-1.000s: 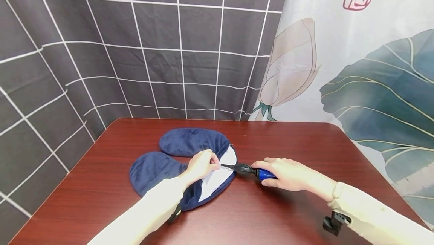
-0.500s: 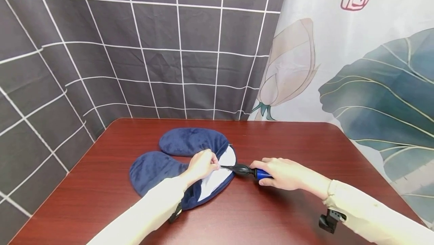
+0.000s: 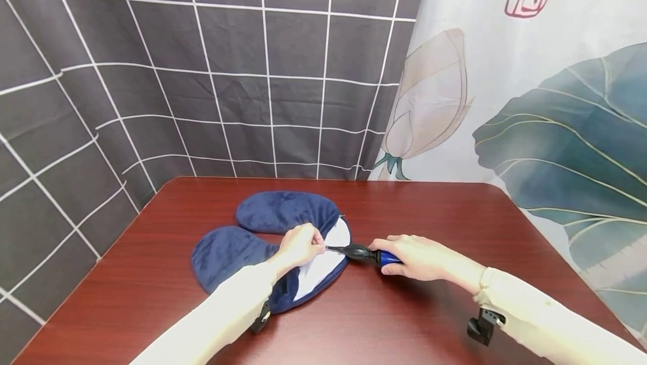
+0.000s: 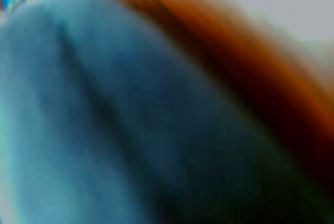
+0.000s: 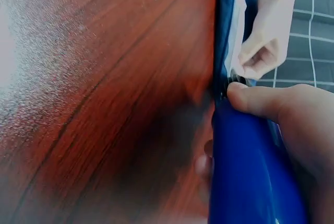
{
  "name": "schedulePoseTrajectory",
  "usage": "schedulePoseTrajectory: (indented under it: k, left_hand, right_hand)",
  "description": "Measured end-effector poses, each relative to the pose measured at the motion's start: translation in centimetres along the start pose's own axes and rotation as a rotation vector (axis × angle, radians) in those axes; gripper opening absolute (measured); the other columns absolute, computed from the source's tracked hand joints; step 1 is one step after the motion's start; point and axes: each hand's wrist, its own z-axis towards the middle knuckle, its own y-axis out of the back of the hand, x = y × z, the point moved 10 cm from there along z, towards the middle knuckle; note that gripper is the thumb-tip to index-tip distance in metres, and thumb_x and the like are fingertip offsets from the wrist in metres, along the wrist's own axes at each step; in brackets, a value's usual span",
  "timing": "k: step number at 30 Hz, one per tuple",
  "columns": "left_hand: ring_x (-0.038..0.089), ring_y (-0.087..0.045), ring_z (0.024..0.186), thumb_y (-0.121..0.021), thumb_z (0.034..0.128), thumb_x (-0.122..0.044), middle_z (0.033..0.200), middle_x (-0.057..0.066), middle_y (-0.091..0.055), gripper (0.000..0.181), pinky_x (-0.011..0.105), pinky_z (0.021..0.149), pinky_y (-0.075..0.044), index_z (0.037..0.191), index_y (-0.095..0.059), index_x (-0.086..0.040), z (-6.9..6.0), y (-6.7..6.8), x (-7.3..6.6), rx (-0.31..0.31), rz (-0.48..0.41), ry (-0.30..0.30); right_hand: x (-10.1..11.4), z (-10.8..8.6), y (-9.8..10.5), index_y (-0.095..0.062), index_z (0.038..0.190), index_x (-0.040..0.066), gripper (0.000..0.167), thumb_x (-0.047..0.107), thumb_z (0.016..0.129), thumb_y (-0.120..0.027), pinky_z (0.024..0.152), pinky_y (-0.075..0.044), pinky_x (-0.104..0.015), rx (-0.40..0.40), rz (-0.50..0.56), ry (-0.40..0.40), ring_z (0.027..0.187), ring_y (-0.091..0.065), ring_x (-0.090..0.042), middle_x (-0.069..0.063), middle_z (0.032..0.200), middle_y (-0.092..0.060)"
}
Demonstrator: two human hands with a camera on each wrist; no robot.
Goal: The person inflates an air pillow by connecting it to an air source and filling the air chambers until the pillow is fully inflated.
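A navy plush U-shaped neck pillow (image 3: 283,210) lies on the table, its cover parted at the curved end over a white inner part (image 3: 323,269). My left hand (image 3: 298,246) pinches the inner part at the tip of a black nozzle; its fingertips hide the exact joint. That nozzle (image 3: 358,251) belongs to a blue hand pump (image 5: 250,166), which my right hand (image 3: 417,255) grips around the barrel. In the right wrist view my thumb (image 5: 255,98) lies along the barrel's front end. Blurred blue plush (image 4: 130,104) fills most of the left wrist view.
The reddish-brown wooden table (image 3: 429,320) extends around the pillow and both arms. Behind it hangs a dark grey cloth with white grid lines (image 3: 227,95), and at the right a white cloth printed with flowers and leaves (image 3: 556,129).
My right hand has shifted slightly left with the pump, toward the pillow. The left hand keeps its pinch in nearly the same place.
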Motion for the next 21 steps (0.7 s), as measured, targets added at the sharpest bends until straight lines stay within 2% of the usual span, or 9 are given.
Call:
schedulePoseTrajectory:
  k: [4,8,15,21]
  left_hand:
    - [0.007,-0.053,0.063,-0.079,0.0752,-0.018,0.068,-0.007,-0.066,0.009,0.025,0.059,-0.042,0.071,-0.071,-0.018,-0.1,0.1,0.8,0.025,-0.018,0.016]
    - [0.005,-0.053,0.061,-0.079,0.0729,-0.016,0.067,-0.006,-0.066,0.007,0.023,0.058,-0.042,0.072,-0.073,-0.016,0.2,0.3,1.3,0.021,-0.044,0.001]
    - [0.002,-0.051,0.06,-0.083,0.0714,-0.011,0.067,-0.002,-0.066,0.009,0.019,0.06,-0.042,0.073,-0.074,-0.011,0.8,0.9,2.2,0.001,-0.136,-0.072]
    - [0.0,-0.053,0.065,-0.083,0.0724,-0.008,0.074,0.003,-0.069,0.012,0.017,0.062,-0.044,0.081,-0.076,-0.007,1.0,1.1,2.8,0.06,-0.205,-0.172]
  right_hand:
    - [-0.3,0.8,-0.2,-0.056,0.128,0.026,0.042,0.036,0.09,-0.07,0.081,-0.054,-0.043,0.034,0.029,0.027,0.099,-0.061,-0.02,-0.001,0.115,-0.065]
    - [-0.5,1.6,-0.1,-0.057,0.128,0.027,0.043,0.037,0.089,-0.071,0.084,-0.054,-0.042,0.039,0.054,0.049,0.101,-0.061,-0.019,0.0,0.117,-0.065]
    - [-0.8,2.6,-0.3,-0.057,0.129,0.029,0.043,0.037,0.089,-0.071,0.086,-0.052,-0.04,0.033,0.097,0.059,0.104,-0.06,-0.019,0.002,0.12,-0.066]
    - [-0.8,3.3,-0.2,-0.058,0.128,0.029,0.043,0.035,0.089,-0.072,0.088,-0.051,-0.042,0.031,0.109,0.06,0.106,-0.059,-0.021,0.001,0.12,-0.066]
